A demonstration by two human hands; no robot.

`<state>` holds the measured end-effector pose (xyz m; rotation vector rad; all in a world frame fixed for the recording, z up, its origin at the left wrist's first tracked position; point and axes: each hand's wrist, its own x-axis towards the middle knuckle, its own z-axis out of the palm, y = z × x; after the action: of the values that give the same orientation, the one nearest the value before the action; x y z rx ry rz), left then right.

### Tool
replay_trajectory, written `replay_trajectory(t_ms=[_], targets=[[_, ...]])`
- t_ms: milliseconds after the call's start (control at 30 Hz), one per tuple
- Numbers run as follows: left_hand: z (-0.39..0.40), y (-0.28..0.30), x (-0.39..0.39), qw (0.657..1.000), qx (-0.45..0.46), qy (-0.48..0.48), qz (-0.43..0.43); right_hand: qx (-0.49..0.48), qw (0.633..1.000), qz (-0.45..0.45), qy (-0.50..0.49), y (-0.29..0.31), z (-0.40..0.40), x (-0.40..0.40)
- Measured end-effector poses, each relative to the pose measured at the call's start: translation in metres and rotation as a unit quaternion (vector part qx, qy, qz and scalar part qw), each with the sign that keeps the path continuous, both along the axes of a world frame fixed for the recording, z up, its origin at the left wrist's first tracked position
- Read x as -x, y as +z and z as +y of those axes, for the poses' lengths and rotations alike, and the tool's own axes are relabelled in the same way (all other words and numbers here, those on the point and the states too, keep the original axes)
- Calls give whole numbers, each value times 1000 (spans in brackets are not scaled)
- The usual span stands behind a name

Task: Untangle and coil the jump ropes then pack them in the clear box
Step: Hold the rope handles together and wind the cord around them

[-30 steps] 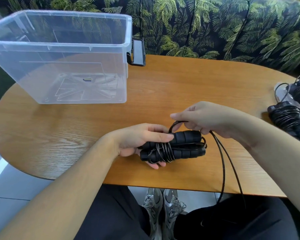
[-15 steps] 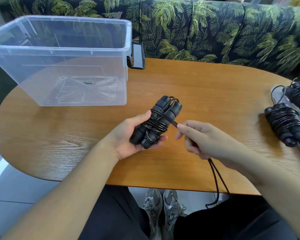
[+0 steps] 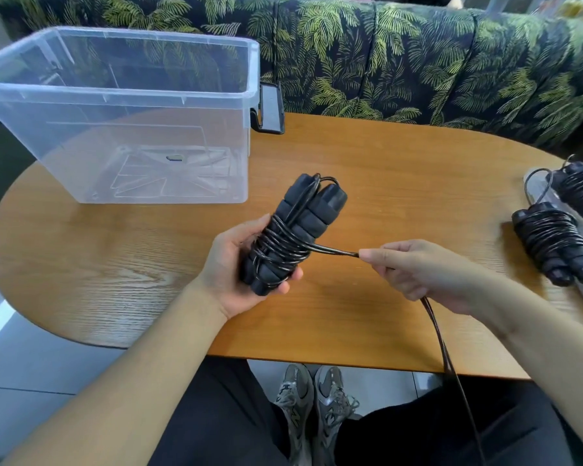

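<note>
A person's left hand (image 3: 236, 264) is wrapped around the lower half of a pair of black foam jump-rope handles (image 3: 293, 230), thumb on the near-left side and fingertips curling round the bottom end, holding the two handles side by side and tilted so their tops point toward one o'clock above an oval wooden table (image 3: 401, 183). Several turns of thin black rope (image 3: 280, 245) circle the handles at mid-length, just above that grip. The right hand (image 3: 414, 274), at three o'clock from the bundle and apart from the left, is nearly closed, thumb and forefinger pinched on a doubled strand of the rope, which is drawn taut between the pinch and the wound coils. From under the right palm the free rope tail (image 3: 441, 344) runs toward five o'clock, crosses the near table edge and drops past the person's dark trousers. At ten o'clock from the hands, on the far-left part of the table, stands a clear plastic storage box (image 3: 115, 95), open at the top, with a black latch on its right end. At three o'clock, by the right table edge, lie two more black jump ropes already wound around their handles (image 3: 552, 240), partly resting on clear plastic wrapping. A dark sofa with green palm-leaf print (image 3: 417, 55) runs behind the table at twelve o'clock.
</note>
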<state>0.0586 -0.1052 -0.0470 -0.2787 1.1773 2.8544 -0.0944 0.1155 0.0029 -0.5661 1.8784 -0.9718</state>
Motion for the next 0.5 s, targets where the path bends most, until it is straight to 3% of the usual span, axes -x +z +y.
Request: replay_trajectory(t_ms=[133,333,500], targets=[[-5,-3,-1,997,-16,-71,19,86,990,-110,0,3,4,14],[-2,-2,4,973,95,-204,48,20,999,11,27,7,-14,22],[5,10,10,950,199,-238,-28,-14,996,85,36,13,-37,21]])
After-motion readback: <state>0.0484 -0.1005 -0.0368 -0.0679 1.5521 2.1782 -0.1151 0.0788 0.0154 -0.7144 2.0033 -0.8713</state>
